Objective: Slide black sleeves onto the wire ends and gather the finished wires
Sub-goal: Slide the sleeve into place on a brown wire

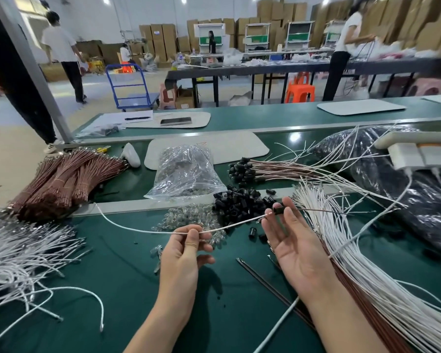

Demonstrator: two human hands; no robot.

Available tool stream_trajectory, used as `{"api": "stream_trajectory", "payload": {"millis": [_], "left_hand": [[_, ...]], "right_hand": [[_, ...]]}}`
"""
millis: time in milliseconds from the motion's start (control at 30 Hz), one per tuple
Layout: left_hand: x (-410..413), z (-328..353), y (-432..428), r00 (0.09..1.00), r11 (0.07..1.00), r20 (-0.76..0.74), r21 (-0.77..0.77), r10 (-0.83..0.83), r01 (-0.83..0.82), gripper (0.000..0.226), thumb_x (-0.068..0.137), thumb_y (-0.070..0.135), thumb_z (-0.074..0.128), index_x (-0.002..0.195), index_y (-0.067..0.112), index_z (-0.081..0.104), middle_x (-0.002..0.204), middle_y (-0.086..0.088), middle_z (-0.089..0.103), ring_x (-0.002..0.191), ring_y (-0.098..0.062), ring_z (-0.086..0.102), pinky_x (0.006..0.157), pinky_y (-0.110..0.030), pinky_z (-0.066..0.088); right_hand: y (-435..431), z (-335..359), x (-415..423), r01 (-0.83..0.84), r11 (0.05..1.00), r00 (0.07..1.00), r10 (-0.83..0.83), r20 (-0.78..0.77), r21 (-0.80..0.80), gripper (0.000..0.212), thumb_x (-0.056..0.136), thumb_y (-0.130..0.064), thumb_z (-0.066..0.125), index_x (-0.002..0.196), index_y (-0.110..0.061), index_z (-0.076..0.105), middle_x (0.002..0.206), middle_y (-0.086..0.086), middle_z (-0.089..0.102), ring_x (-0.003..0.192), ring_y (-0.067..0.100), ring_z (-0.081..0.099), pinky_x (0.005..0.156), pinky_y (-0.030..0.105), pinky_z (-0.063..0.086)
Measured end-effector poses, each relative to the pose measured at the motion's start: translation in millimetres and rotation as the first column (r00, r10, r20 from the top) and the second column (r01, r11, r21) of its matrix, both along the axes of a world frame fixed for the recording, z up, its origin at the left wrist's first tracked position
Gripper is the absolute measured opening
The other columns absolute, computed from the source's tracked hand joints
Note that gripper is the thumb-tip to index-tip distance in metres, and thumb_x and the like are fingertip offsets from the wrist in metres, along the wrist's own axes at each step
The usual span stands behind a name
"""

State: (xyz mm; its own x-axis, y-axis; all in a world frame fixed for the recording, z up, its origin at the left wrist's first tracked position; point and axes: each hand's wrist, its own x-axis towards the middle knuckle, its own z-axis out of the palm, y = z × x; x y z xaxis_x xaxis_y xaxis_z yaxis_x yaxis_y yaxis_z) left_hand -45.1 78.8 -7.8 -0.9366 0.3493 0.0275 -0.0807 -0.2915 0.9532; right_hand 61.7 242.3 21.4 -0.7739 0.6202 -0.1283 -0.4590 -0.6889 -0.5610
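Note:
My left hand pinches a white wire between thumb and forefinger; the wire trails left across the green mat. My right hand, palm up, pinches a black sleeve at its fingertips, right at the wire's near end, and a thin brown wire runs rightward from the sleeve. A pile of loose black sleeves lies just beyond both hands. Wires with sleeves fitted lie gathered farther back.
Bare white wires lie in heaps at the left and right. Bundled brown wires sit back left. A plastic bag and clear small parts lie ahead. A large black bag is at right. People stand in the background.

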Motion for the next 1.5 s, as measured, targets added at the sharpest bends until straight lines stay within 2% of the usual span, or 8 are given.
{"api": "stream_trajectory", "payload": {"millis": [200, 367, 667, 1000, 1133, 1233, 1500], "left_hand": [[1, 1, 0, 1.0, 0.999, -0.004, -0.021, 0.03, -0.03, 0.016, 0.105, 0.013, 0.048, 0.101, 0.01, 0.063, 0.08, 0.003, 0.072, 0.065, -0.01, 0.063, 0.054, -0.023, 0.053], [2, 4, 1, 0.999, 0.999, 0.009, -0.005, 0.036, -0.036, 0.015, 0.105, 0.013, 0.048, 0.102, 0.01, 0.063, 0.079, 0.003, 0.071, 0.064, -0.009, 0.062, 0.054, -0.023, 0.053], [3, 7, 1, 0.998, 0.998, 0.018, 0.037, 0.057, -0.057, 0.014, 0.102, 0.012, 0.051, 0.103, 0.01, 0.065, 0.084, 0.002, 0.074, 0.064, -0.006, 0.062, 0.054, -0.022, 0.054], [5, 7, 0, 0.996, 0.996, -0.035, 0.003, 0.084, -0.084, 0.014, 0.101, 0.013, 0.054, 0.102, 0.012, 0.068, 0.088, 0.0, 0.075, 0.068, -0.009, 0.064, 0.056, -0.023, 0.055], [6, 6, 1, 0.995, 0.997, -0.066, -0.017, 0.077, -0.078, 0.015, 0.101, 0.018, 0.055, 0.104, 0.011, 0.068, 0.086, 0.001, 0.074, 0.067, -0.01, 0.064, 0.056, -0.023, 0.054], [6, 7, 0, 0.998, 0.999, -0.045, 0.001, 0.051, -0.051, 0.023, 0.094, 0.029, 0.057, 0.104, 0.011, 0.068, 0.088, -0.001, 0.075, 0.068, -0.011, 0.064, 0.056, -0.023, 0.054], [6, 7, -2, 0.999, 0.997, -0.017, 0.063, 0.051, -0.05, 0.025, 0.089, 0.038, 0.062, 0.099, 0.016, 0.071, 0.094, -0.006, 0.076, 0.07, -0.012, 0.065, 0.056, -0.022, 0.053]], "right_hand": [[-1, 1, -1, -0.027, 0.998, 1.0, 0.028, -0.013, 0.051, 0.025, 0.095, -0.006, 0.057, 0.109, -0.013, 0.077, 0.109, 0.009, 0.074, 0.097, 0.022, 0.074, 0.083, 0.033, 0.061], [-4, 1, -4, -0.067, 0.994, 0.998, 0.067, 0.005, 0.085, 0.027, 0.091, -0.006, 0.059, 0.107, -0.014, 0.078, 0.108, 0.009, 0.075, 0.093, 0.021, 0.074, 0.079, 0.032, 0.062], [-8, 0, -6, -0.088, 0.995, 0.996, 0.087, 0.025, 0.04, 0.028, 0.086, -0.006, 0.064, 0.113, -0.01, 0.073, 0.106, 0.014, 0.074, 0.091, 0.024, 0.075, 0.073, 0.029, 0.062], [-9, -1, -8, -0.058, 0.997, 0.996, 0.054, 0.073, 0.051, 0.021, 0.082, -0.008, 0.067, 0.099, -0.01, 0.08, 0.098, 0.012, 0.076, 0.083, 0.021, 0.075, 0.07, 0.028, 0.063], [-8, 0, -6, -0.051, 0.997, 0.997, 0.048, 0.064, 0.05, 0.019, 0.086, -0.007, 0.065, 0.097, -0.01, 0.08, 0.099, 0.012, 0.076, 0.084, 0.021, 0.075, 0.071, 0.028, 0.063], [-9, 0, -5, -0.06, 0.996, 0.996, 0.056, 0.063, 0.058, 0.019, 0.085, -0.007, 0.065, 0.096, -0.01, 0.081, 0.099, 0.012, 0.076, 0.086, 0.021, 0.075, 0.072, 0.028, 0.063], [-12, 2, -5, -0.09, 0.991, 0.996, 0.088, -0.017, -0.098, 0.017, 0.083, -0.004, 0.067, 0.093, -0.002, 0.08, 0.102, 0.017, 0.076, 0.093, 0.023, 0.076, 0.072, 0.025, 0.062]]}}
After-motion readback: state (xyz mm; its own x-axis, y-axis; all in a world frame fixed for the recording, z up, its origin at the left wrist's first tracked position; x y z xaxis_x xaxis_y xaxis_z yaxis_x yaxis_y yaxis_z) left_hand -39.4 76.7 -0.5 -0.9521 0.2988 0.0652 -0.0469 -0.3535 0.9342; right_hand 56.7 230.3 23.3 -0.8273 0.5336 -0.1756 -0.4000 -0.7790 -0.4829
